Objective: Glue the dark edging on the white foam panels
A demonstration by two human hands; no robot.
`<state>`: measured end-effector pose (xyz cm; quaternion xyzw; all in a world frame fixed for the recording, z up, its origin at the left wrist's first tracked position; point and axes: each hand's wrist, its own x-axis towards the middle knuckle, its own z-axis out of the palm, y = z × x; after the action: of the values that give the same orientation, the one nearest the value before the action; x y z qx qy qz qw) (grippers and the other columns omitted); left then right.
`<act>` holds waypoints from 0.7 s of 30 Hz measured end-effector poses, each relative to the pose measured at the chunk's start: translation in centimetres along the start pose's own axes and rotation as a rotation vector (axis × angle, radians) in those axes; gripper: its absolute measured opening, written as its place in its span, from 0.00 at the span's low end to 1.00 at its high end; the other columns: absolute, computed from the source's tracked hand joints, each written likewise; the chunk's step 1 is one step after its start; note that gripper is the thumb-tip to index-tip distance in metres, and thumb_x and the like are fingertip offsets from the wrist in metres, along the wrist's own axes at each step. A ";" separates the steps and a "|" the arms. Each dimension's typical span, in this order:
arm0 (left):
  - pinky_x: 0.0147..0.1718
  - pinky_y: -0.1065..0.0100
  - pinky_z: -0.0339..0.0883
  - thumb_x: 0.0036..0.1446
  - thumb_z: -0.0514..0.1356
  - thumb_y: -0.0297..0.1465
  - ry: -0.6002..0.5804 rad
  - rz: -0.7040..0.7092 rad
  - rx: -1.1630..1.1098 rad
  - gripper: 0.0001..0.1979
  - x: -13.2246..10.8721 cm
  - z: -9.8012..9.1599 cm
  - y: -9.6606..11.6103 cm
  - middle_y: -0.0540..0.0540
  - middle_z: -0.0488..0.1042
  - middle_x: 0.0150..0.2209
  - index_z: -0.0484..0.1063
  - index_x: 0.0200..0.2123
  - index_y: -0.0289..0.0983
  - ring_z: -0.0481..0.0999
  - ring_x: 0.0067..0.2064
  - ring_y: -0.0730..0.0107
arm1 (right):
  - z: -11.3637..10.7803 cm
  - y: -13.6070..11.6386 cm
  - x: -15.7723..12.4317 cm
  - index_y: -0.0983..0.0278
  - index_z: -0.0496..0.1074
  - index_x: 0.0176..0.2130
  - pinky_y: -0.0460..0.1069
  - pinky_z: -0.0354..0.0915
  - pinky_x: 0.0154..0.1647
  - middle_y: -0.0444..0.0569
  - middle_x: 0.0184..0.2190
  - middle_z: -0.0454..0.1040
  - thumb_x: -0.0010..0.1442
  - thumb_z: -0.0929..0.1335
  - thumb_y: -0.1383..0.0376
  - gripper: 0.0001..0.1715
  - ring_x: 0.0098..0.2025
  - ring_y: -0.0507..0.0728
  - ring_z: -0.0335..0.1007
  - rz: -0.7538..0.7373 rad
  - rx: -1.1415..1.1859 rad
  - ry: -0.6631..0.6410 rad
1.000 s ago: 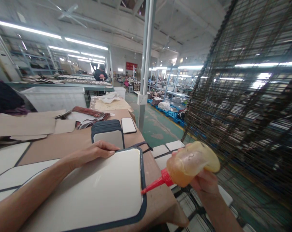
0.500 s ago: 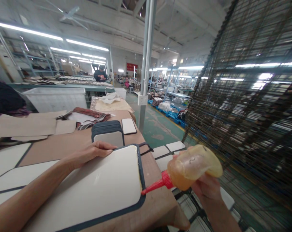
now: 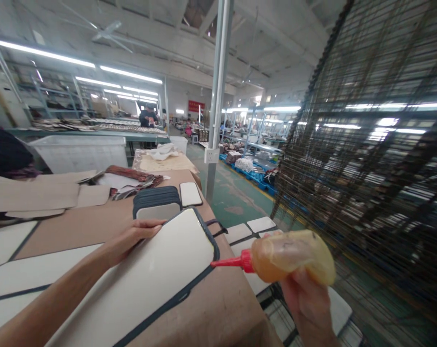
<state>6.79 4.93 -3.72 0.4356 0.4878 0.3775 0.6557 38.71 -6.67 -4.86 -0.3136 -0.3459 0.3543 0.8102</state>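
My left hand (image 3: 145,231) pinches the far edge of a long white panel (image 3: 160,270) with a dark blue border. The panel is tilted up, and a thin yellowish line of glue runs along its right end. My right hand (image 3: 307,294) is wrapped round a squeeze glue bottle (image 3: 291,255), partly full of amber liquid. Its red nozzle (image 3: 229,261) points left, with the tip at the panel's near right corner. Just beyond my left hand stands a stack of dark-edged panels (image 3: 157,200).
A small white panel (image 3: 190,193) lies by the stack on the brown-covered table (image 3: 218,299). More panels (image 3: 260,224) sit lower on the right, beside a large wire rack (image 3: 366,144). Beige sheets (image 3: 34,193) and a white bin (image 3: 83,152) are at left. A person (image 3: 148,117) is far back.
The panel has turned and its right end has risen, with my left hand still on its edge. The nozzle tip has moved up with it, past the corner, and the bottle lies more level.
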 end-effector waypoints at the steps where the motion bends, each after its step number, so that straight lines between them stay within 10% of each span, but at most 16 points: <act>1: 0.26 0.70 0.73 0.38 0.73 0.34 0.006 0.005 -0.020 0.32 0.0 0.1 -0.1 0.42 0.83 0.32 0.75 0.49 0.32 0.81 0.29 0.61 | 0.0 0.2 0.0 0.58 0.74 0.49 0.60 0.74 0.41 0.55 0.38 0.79 0.38 0.80 0.55 0.37 0.41 0.68 0.77 -0.034 -0.001 0.034; 7: 0.27 0.69 0.73 0.39 0.72 0.32 0.026 0.025 -0.124 0.33 -0.2 1.2 -1.1 0.44 0.83 0.32 0.72 0.52 0.33 0.81 0.29 0.61 | 0.1 0.8 0.7 0.59 0.78 0.40 0.48 0.75 0.33 0.49 0.32 0.80 0.41 0.80 0.60 0.24 0.33 0.59 0.78 -0.156 0.009 0.111; 21: 0.28 0.69 0.72 0.38 0.73 0.33 0.062 0.025 -0.230 0.30 -0.5 3.2 -2.9 0.44 0.83 0.33 0.74 0.49 0.36 0.81 0.32 0.59 | 0.2 0.9 3.0 0.58 0.77 0.39 0.53 0.72 0.42 0.46 0.32 0.80 0.41 0.79 0.61 0.23 0.36 0.60 0.76 -0.126 0.008 0.019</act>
<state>9.97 2.84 -5.84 0.3515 0.4558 0.4526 0.6810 39.76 -3.73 -4.43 -0.2911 -0.3558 0.3012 0.8354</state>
